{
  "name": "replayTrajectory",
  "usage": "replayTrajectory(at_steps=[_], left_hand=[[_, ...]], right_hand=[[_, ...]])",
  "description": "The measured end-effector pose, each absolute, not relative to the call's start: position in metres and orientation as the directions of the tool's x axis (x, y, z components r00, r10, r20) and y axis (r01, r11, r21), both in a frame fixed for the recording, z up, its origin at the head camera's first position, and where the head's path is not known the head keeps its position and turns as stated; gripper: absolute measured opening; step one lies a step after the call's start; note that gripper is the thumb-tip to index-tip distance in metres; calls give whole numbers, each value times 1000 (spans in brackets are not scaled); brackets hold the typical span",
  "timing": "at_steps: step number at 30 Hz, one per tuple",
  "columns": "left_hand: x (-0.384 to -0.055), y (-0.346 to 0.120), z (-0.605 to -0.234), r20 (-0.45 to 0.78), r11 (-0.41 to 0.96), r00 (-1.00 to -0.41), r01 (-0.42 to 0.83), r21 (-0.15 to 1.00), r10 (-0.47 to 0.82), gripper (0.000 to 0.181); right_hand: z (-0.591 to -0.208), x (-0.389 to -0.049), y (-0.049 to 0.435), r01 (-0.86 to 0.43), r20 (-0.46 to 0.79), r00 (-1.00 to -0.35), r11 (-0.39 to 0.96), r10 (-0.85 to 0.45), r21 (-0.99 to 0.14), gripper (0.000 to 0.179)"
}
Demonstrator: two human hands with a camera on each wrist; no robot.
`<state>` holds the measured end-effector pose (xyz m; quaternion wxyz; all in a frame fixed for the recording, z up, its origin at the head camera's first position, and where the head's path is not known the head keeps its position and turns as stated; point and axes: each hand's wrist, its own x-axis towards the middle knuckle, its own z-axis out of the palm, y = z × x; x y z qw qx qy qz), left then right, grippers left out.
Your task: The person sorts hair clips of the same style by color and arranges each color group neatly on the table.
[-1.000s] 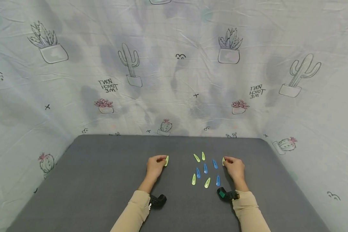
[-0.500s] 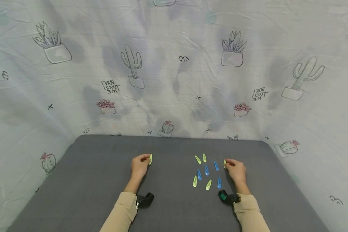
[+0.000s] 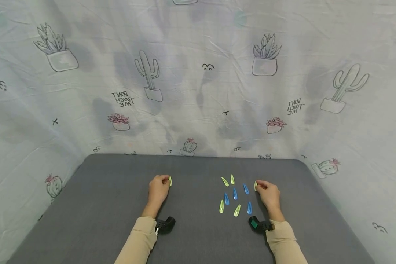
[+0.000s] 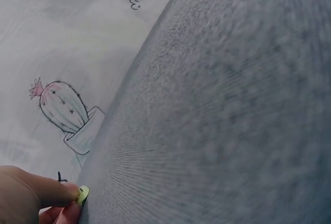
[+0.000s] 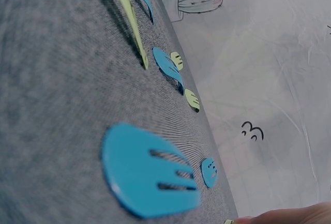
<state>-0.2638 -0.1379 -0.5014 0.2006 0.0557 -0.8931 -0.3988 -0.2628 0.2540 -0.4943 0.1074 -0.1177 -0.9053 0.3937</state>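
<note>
My left hand (image 3: pixel 158 189) pinches a yellow-green snap hair clip (image 3: pixel 170 181) on the left half of the table; its thumb and clip (image 4: pixel 83 194) also show low in the left wrist view. Over on the right, my right hand (image 3: pixel 269 195) has another yellow-green hair clip (image 3: pixel 255 186) between thumb and fingertips. Just left of that hand lie several loose clips, among them a blue hair clip (image 3: pixel 246 189), a second blue clip (image 3: pixel 249 208) and a yellow-green clip (image 3: pixel 237 210). A blue clip (image 5: pixel 147 172) looms large in the right wrist view.
A grey cloth-covered table (image 3: pixel 198 234) spreads under both hands. Behind it and at both sides hangs a pale sheet (image 3: pixel 191 84) printed with cacti. Black wrist cameras, such as the left one (image 3: pixel 166 224), sit on the inner sides of the wrists.
My left hand has moved left across the table with its yellow-green hair clip, then stayed nearly still. The right hand and the loose clips keep their places.
</note>
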Motion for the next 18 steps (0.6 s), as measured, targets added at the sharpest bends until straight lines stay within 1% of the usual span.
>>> replayTrajectory(at_steps=[6,11,18], left_hand=[[-263,-142,-503,320,685,-926,99,722,-203,17],[-262,-144,-501,292,672,-944,116,732,-154,19],[-261,-148,-500,251,660,-958,99,745,-140,21]], right_hand=[[-495,-265,254,134,106,-942,643,320,-754,26],[-496,-264,256,150,94,-935,622,342,-769,28],[-496,-265,256,150,83,-936,601,341,-785,30]])
